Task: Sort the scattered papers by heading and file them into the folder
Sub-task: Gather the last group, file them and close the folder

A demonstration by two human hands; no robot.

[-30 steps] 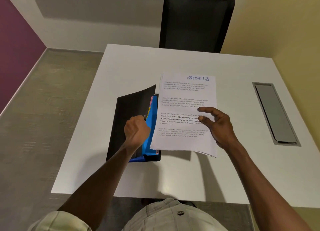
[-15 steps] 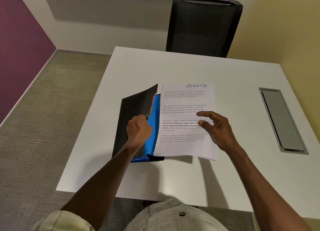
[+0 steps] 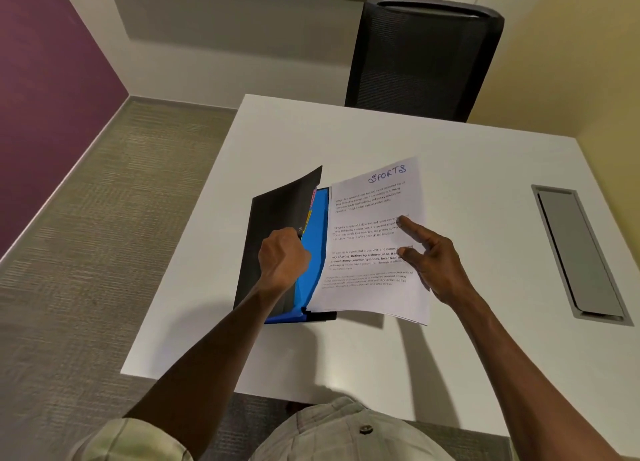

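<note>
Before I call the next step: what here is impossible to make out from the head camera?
- Left hand: what its curled fingers grip, hidden by its back.
- Folder: contents, behind the blue divider.
- SPORTS sheet: sheets beneath, covered.
- Body text: too small.

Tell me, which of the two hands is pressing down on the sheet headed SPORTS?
The right hand: its straight fingers lie on the SPORTS sheet. The left hand is curled at the folder edge instead.
</note>
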